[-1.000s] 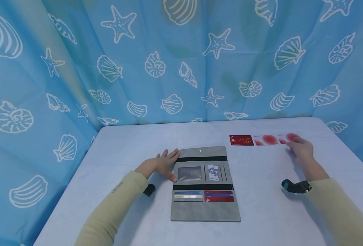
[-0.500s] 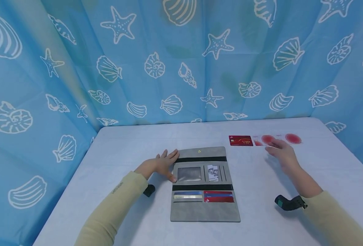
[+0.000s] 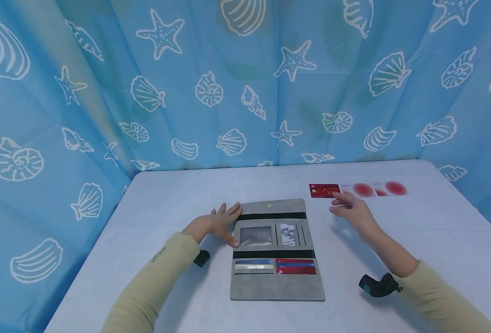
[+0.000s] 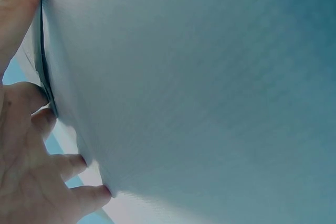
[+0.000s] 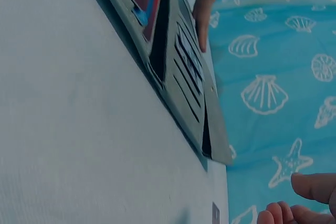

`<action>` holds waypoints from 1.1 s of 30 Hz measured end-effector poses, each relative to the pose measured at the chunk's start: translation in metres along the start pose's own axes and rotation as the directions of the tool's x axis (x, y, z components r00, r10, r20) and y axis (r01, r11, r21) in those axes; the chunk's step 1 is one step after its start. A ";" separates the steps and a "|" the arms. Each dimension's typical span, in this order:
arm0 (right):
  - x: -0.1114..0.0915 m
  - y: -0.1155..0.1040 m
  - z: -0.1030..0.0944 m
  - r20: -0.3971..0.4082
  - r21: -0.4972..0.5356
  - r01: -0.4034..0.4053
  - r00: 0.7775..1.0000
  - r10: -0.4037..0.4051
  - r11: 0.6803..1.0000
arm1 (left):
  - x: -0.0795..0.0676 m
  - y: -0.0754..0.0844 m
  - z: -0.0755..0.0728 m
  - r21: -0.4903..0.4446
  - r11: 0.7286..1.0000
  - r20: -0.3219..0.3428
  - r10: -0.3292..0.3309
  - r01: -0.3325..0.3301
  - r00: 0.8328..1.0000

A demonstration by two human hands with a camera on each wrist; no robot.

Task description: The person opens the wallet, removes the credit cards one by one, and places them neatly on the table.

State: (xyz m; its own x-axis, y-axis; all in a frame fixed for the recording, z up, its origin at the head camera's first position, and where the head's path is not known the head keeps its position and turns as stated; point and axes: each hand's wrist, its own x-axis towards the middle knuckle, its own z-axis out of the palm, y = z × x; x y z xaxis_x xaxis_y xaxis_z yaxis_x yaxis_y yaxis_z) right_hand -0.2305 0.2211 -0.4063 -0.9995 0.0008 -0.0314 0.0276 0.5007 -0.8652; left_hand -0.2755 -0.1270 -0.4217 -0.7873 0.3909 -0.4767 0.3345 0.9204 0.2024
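Observation:
A grey wallet lies unfolded on the table, several cards tucked in its lower slots and a small black-and-white picture card in the middle panel. My left hand rests with spread fingers along the wallet's left edge; in the left wrist view its fingertips touch the table. To the right, my right hand hovers with nothing in its grasp, fingertips overlapping the lower right corner of a red VIP card. Thumb and fingers are apart in the right wrist view.
Right of the VIP card, two pale cards with red circles, a nearer one and a farther one, continue the row. A blue curtain with shells and starfish hangs behind the table. Dark wrist cameras sit under both sleeves.
My right hand has moved left along the row, from the rightmost card across the middle one to the VIP card. The cards, wallet and left hand have stayed put.

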 end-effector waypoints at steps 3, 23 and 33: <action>-0.001 -0.003 0.011 0.005 -0.063 0.017 1.000 -0.017 0.998 | 0.000 0.000 0.000 0.004 1.000 0.001 -0.003 0.003 1.000; 0.000 -0.014 0.065 0.301 -0.264 0.222 0.943 -0.138 0.939 | -0.002 0.001 -0.001 -0.002 1.000 -0.007 0.004 -0.004 1.000; 0.004 -0.014 0.080 0.402 -0.365 0.288 0.907 -0.129 0.885 | -0.001 0.001 -0.001 -0.004 1.000 -0.005 0.001 -0.001 1.000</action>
State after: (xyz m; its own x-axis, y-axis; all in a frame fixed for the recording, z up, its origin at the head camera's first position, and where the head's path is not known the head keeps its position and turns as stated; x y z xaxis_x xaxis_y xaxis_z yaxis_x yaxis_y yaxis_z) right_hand -0.2337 0.1452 -0.4346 -0.9036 -0.4119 -0.1178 -0.2690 0.7595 -0.5923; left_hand -0.2748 -0.1265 -0.4200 -0.7897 0.3922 -0.4718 0.3334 0.9199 0.2066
